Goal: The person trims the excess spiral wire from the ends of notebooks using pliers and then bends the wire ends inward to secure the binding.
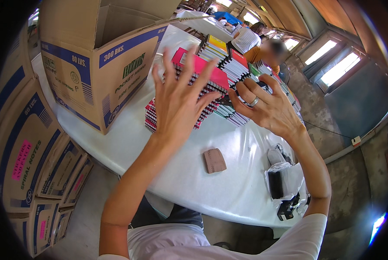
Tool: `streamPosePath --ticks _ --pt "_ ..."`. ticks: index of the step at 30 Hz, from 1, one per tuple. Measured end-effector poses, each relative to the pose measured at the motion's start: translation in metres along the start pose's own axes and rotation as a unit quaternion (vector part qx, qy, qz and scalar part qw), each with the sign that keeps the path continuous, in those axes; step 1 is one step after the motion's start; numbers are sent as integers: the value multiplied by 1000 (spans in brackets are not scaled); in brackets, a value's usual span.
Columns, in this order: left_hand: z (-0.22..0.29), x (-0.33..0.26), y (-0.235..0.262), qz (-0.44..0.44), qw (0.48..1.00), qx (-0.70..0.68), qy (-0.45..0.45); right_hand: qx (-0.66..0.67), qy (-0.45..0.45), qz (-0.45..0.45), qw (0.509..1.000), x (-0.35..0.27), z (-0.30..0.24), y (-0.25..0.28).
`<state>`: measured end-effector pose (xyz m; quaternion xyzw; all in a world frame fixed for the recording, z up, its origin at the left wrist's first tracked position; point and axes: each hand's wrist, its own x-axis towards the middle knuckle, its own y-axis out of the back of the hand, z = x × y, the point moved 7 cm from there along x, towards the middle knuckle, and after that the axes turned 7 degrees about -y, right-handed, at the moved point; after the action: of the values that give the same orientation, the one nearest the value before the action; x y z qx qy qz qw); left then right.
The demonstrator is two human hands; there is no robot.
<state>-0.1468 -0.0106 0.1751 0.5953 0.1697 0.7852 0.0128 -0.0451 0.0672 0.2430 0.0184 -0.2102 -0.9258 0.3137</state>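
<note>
Over a stack of pink-covered spiral notebooks (216, 77), my left hand (176, 95) is open with its fingers spread. Its thumb points toward the notebooks' spiral-bound side. My right hand (265, 104), with a ring on one finger, is curled at the right of this stack. Its fingers close around a black object (224, 100), mostly hidden by the hand, whose kind I cannot make out. Lower piles of red-edged spiral notebooks (151, 115) stand beneath and beside my left hand. Behind my right hand are stacks of black-bound notebooks (234, 65).
An open cardboard box (85, 82) stands on the table's left. A brown block-like item (214, 160) lies on the white tabletop (176, 169). Crumpled plastic with black items (285, 182) sits at the right edge. Stacked cartons (29, 151) line the left; people (263, 52) sit beyond.
</note>
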Motion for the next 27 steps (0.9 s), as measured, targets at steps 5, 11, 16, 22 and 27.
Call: streamPosePath --ticks 5,11,16,22,27 --pt "-4 28 -16 -56 994 35 -90 1 22 -2 1000 1 1 1" --pt "-10 30 -27 -133 988 2 -77 26 -8 -53 998 0 -6 -2" --pt "-12 30 -26 -163 985 -2 -50 27 -127 -213 968 -4 -24 -12" --pt "-13 31 -30 -174 984 -5 -33 24 -20 -6 999 1 9 6" --pt "-12 31 -30 -178 984 -5 -30 9 39 -16 999 1 7 5"
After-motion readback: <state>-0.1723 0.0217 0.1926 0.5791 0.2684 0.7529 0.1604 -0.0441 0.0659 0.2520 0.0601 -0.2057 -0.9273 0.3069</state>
